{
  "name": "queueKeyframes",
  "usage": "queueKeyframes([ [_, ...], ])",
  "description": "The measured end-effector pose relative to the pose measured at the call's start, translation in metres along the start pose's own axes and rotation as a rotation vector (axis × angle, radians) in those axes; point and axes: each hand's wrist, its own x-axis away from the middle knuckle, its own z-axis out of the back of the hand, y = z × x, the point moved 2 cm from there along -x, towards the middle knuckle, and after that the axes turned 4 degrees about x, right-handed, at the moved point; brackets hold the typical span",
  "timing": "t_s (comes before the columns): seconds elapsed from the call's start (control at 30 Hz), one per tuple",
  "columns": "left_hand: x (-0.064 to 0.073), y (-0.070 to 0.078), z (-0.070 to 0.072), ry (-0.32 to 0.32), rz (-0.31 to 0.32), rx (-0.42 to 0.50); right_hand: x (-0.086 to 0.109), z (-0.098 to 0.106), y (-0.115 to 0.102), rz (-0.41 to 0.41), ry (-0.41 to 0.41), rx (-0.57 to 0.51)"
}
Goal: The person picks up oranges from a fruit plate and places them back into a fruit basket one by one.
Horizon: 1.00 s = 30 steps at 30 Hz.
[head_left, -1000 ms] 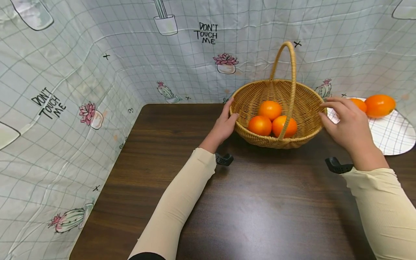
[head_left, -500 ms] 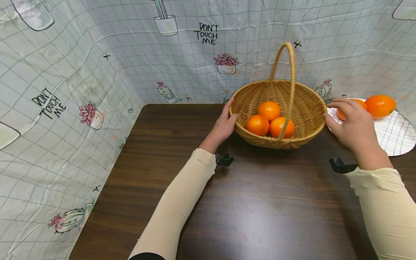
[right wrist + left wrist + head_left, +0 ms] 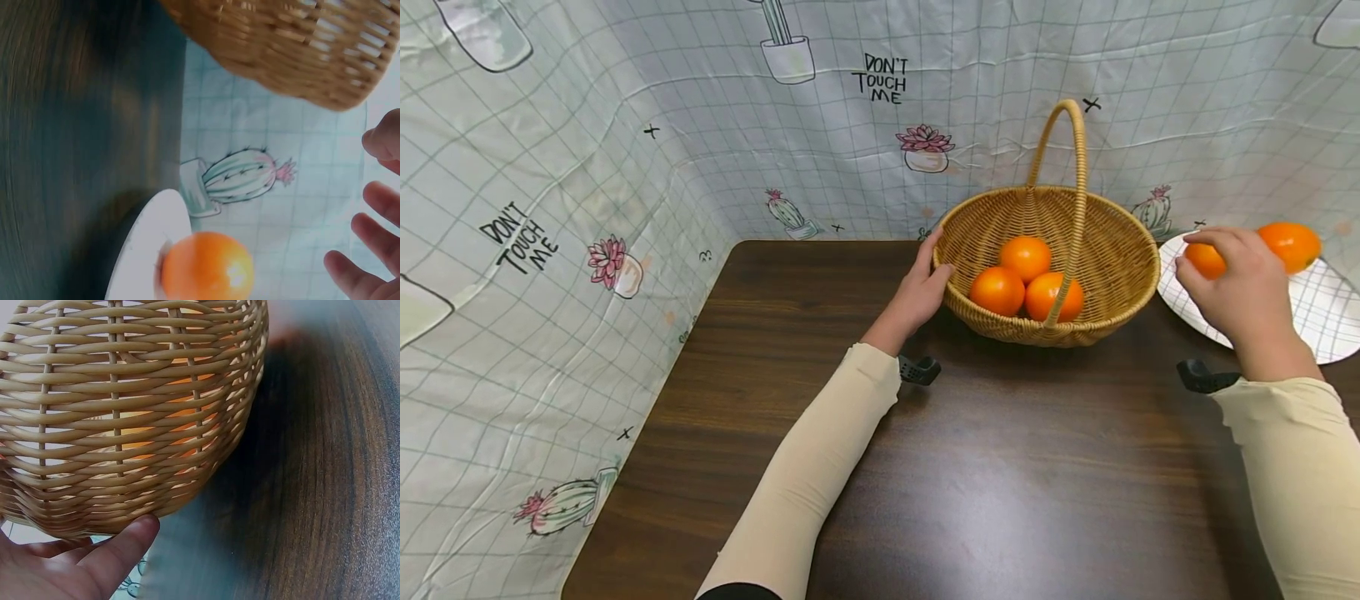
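Over white gridded plate [image 3: 1311,321] at worktop's right edge: right hand [image 3: 1243,287], fingers [image 3: 381,203] spread and not yet closed, reaches for nearer of two round oranges [image 3: 1205,259]. Left hand [image 3: 917,292], fingers straight, steadies rim of woven wicker handled basket [image 3: 1105,242]. Judged past midpoint: three oranges [image 3: 1026,279] lie in basket, two remain on plate. Dark wood worktop [image 3: 970,492] beneath.

Woven wicker basket [image 3: 1105,242], wood-grain table [image 3: 985,467]
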Motion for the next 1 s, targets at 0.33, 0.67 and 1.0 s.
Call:
queueKeyframes([
  [0.33,0.001,0.001,0.0,-0.001,0.006,0.001,-0.009,-0.004,0.023,-0.101,-0.132,0.052],
  [0.67,0.001,0.002,0.0,0.01,0.005,-0.012,-0.016,-0.01,0.039,-0.206,-0.288,0.113],
  [1.0,0.0,0.003,0.002,0.002,0.012,-0.019,-0.023,-0.016,0.05,-0.249,-0.353,0.149],
])
